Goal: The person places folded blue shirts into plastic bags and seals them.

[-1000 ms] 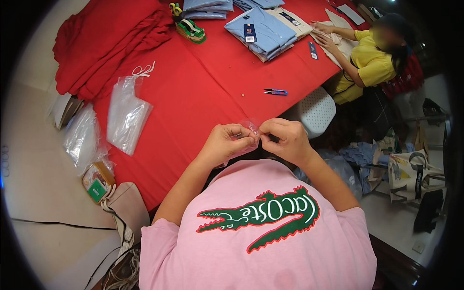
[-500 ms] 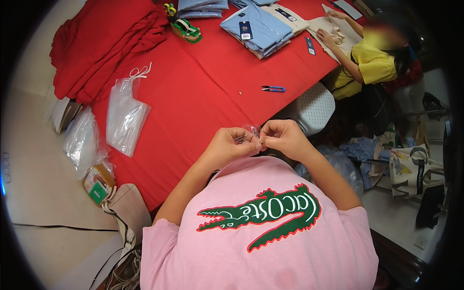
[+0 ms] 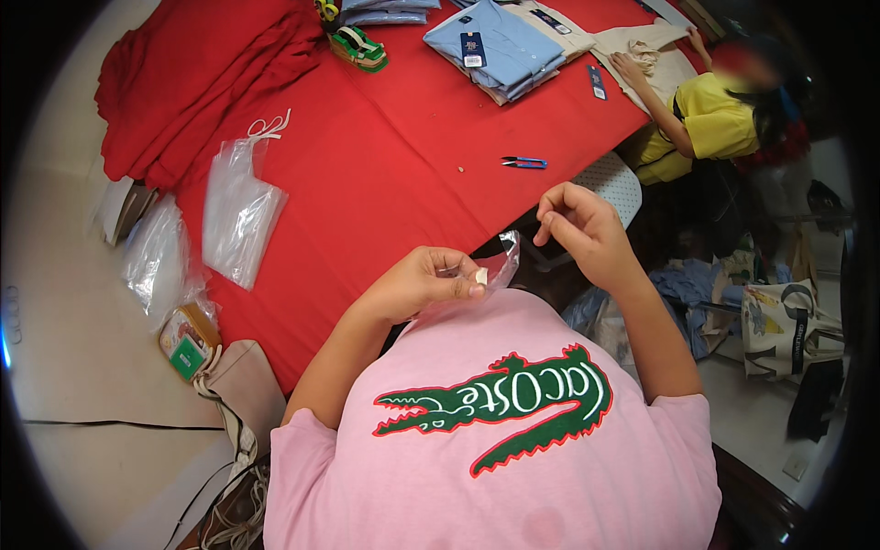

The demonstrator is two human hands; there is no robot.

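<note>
My left hand [image 3: 429,281] is closed just beyond my chest, at the near edge of the red-covered table. Thumb and fingers pinch a clear plastic bag [image 3: 506,259] whose film sticks up past the fingertips. At the tip of that thumb shows a small off-white piece [image 3: 481,276], too small to name. To the right and apart from the bag, my right hand [image 3: 581,229] is raised with its fingers curled and the thumb drawn against them. Anything between those fingertips is too small to make out.
On the red cloth [image 3: 385,174] lie blue thread snips [image 3: 524,163], flat clear bags [image 3: 240,215], a green tape dispenser [image 3: 357,49] and folded blue shirts [image 3: 495,48]. A white perforated stool [image 3: 612,183] stands at the table edge. A co-worker in yellow [image 3: 715,115] handles beige cloth [image 3: 655,57].
My hands were together at the fingertips; now the right has moved up and away to the right. The left keeps the plastic, and the off-white piece shows. The co-worker's hands have shifted on the beige cloth.
</note>
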